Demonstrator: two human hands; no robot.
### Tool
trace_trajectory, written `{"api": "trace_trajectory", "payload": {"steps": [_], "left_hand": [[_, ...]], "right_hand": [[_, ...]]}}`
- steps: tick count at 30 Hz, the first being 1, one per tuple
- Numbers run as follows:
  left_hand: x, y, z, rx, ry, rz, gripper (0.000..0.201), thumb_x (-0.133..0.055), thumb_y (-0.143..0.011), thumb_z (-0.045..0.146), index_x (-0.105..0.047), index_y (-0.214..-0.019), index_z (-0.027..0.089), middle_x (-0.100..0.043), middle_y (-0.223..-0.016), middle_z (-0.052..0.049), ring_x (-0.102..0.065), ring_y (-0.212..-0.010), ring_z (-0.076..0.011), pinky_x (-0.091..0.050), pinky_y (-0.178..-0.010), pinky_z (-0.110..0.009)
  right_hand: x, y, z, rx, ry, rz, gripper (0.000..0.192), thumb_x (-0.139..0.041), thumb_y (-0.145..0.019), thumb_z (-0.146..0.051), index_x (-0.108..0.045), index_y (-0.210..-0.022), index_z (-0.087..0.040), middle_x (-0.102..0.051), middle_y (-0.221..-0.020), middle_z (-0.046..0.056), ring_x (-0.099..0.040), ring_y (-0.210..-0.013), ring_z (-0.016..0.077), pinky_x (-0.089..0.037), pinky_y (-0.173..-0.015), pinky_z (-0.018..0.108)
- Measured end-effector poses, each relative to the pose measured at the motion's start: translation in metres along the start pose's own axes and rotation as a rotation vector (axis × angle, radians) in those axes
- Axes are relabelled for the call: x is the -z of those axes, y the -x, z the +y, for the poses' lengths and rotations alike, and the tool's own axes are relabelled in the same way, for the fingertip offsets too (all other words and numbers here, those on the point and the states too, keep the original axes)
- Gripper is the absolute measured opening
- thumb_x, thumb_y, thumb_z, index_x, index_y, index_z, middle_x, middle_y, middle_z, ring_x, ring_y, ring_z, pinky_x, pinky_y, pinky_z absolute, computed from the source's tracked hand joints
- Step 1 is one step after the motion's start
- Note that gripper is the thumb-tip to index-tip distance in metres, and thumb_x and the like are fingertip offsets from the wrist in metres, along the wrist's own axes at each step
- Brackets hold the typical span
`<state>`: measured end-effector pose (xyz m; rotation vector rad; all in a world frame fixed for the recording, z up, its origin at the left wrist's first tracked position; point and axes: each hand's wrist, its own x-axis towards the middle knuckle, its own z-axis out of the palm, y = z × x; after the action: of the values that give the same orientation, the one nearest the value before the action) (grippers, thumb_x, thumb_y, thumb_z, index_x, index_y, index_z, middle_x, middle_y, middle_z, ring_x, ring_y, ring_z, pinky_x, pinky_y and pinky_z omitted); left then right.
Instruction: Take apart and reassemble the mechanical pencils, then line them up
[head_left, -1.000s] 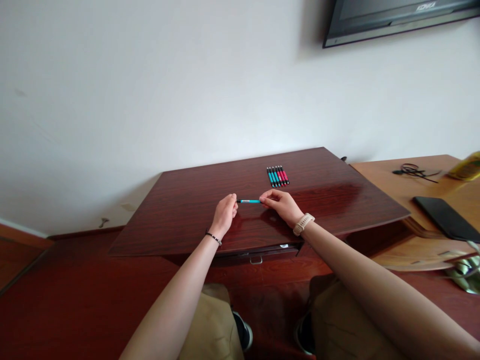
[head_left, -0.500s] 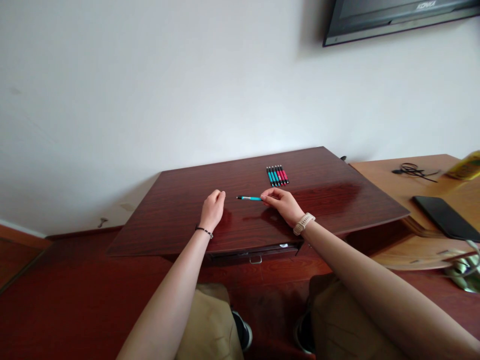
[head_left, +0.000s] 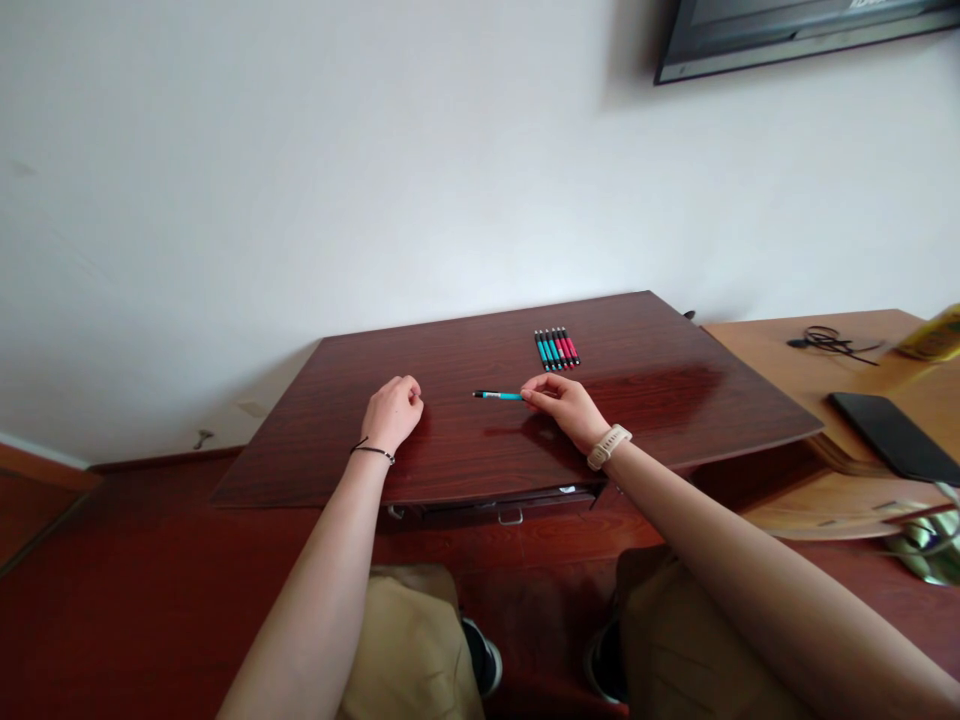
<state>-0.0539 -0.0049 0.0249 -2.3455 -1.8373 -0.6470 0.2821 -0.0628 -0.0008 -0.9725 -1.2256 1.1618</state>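
Note:
A teal pen (head_left: 500,396) with a black end and a pale label lies level above the dark wooden table (head_left: 450,460), pointing left. My right hand (head_left: 559,402) pinches its right end between thumb and fingertips. Left of the pen and apart from it, my left hand (head_left: 391,412) rests at the table with its fingers curled in; nothing shows in them. Behind my right hand, several teal pens (head_left: 548,350) and a few pink pens (head_left: 568,348) lie side by side in a neat row.
To the right stands a lighter wooden table (head_left: 750,350) with a black cable (head_left: 829,342), a dark flat device (head_left: 892,430) and a yellow package (head_left: 934,335). A screen (head_left: 795,40) hangs on the wall (head_left: 375,150). Below the tabletop is a drawer handle (head_left: 511,517).
My left hand has moved left, away from the pen's tip, its fingers still curled. My right hand keeps its pinch on the pen in nearly the same place.

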Motion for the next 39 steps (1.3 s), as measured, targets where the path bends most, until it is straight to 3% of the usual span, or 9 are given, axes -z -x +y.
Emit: {"api": "trace_trajectory", "payload": {"steps": [5, 12, 14, 17, 20, 24, 27, 35, 39], "left_hand": [[-0.002, -0.001, 0.003, 0.028, -0.005, -0.101, 0.015, -0.059, -0.090, 0.015, -0.071, -0.093, 0.023, -0.075, -0.099, -0.008, -0.070, -0.094, -0.0273, -0.052, -0.086, -0.037], [-0.003, 0.002, -0.002, 0.081, 0.096, -0.121, 0.021, -0.062, -0.091, 0.020, -0.073, -0.109, 0.022, -0.076, -0.100, -0.007, -0.071, -0.096, -0.0275, -0.053, -0.092, -0.039], [-0.002, 0.005, -0.003, 0.117, 0.171, -0.053, 0.033, -0.064, -0.091, 0.023, -0.069, -0.124, 0.021, -0.074, -0.097, -0.006, -0.070, -0.094, -0.0267, -0.053, -0.092, -0.038], [0.003, 0.008, 0.003, 0.183, 0.268, 0.208, 0.048, -0.061, -0.093, 0.024, -0.059, -0.141, 0.019, -0.071, -0.095, -0.004, -0.068, -0.091, -0.0248, -0.053, -0.091, -0.038], [0.007, 0.011, 0.019, 0.119, 0.397, 0.328, 0.038, -0.057, -0.099, 0.027, -0.062, -0.136, 0.020, -0.070, -0.094, -0.004, -0.066, -0.085, -0.0219, -0.054, -0.086, -0.035], [0.002, 0.019, 0.051, -0.104, 0.538, 0.155, 0.028, -0.058, -0.104, 0.033, -0.068, -0.129, 0.023, -0.074, -0.100, -0.005, -0.069, -0.083, -0.0191, -0.054, -0.079, -0.031], [-0.010, 0.024, 0.074, -0.183, 0.689, 0.040, 0.031, -0.064, -0.102, 0.034, -0.068, -0.131, 0.023, -0.077, -0.109, -0.007, -0.073, -0.087, -0.0186, -0.057, -0.079, -0.030], [-0.021, 0.028, 0.105, -0.167, 0.836, 0.042, 0.021, -0.069, -0.102, 0.035, -0.075, -0.118, 0.023, -0.082, -0.105, -0.006, -0.079, -0.087, -0.0202, -0.061, -0.084, -0.033], [-0.019, 0.030, 0.111, -0.119, 0.950, 0.043, 0.024, -0.070, -0.102, 0.038, -0.075, -0.119, 0.022, -0.082, -0.105, -0.008, -0.082, -0.093, -0.0221, -0.063, -0.087, -0.034]], "right_hand": [[0.000, 0.000, -0.002, -0.009, 0.011, -0.014, 0.042, -0.092, -0.075, -0.058, -0.076, -0.090, -0.022, -0.073, -0.085, 0.003, -0.064, -0.080, 0.0191, -0.052, -0.077, 0.033], [0.001, 0.000, -0.001, -0.011, -0.006, -0.023, 0.040, -0.092, -0.075, -0.056, -0.076, -0.090, -0.023, -0.072, -0.085, 0.002, -0.063, -0.079, 0.0185, -0.052, -0.076, 0.033], [0.001, -0.001, 0.001, -0.011, -0.010, -0.025, 0.040, -0.092, -0.076, -0.056, -0.077, -0.090, -0.023, -0.073, -0.086, 0.002, -0.064, -0.080, 0.0185, -0.051, -0.076, 0.033], [0.001, -0.001, 0.002, -0.006, -0.010, -0.016, 0.040, -0.093, -0.076, -0.056, -0.077, -0.092, -0.023, -0.073, -0.087, 0.003, -0.064, -0.081, 0.0185, -0.051, -0.076, 0.033], [0.001, -0.002, 0.002, -0.005, -0.015, 0.003, 0.042, -0.093, -0.074, -0.057, -0.078, -0.093, -0.023, -0.073, -0.087, 0.003, -0.064, -0.081, 0.0187, -0.052, -0.077, 0.033], [0.001, -0.002, 0.000, -0.018, -0.031, 0.011, 0.042, -0.094, -0.073, -0.057, -0.078, -0.092, -0.022, -0.073, -0.086, 0.003, -0.064, -0.081, 0.0187, -0.052, -0.077, 0.033], [0.000, -0.002, 0.001, -0.014, -0.036, 0.004, 0.041, -0.094, -0.074, -0.057, -0.078, -0.091, -0.023, -0.073, -0.087, 0.002, -0.064, -0.081, 0.0183, -0.053, -0.078, 0.033], [0.002, -0.003, 0.000, -0.069, -0.185, 0.101, 0.046, -0.097, -0.070, -0.059, -0.078, -0.093, -0.024, -0.074, -0.098, 0.002, -0.065, -0.082, 0.0156, -0.055, -0.077, 0.029], [0.002, -0.003, -0.002, -0.092, -0.169, 0.093, 0.047, -0.092, -0.075, -0.064, -0.074, -0.087, -0.022, -0.066, -0.078, -0.001, -0.054, -0.066, 0.0111, -0.045, -0.061, 0.025]]}}
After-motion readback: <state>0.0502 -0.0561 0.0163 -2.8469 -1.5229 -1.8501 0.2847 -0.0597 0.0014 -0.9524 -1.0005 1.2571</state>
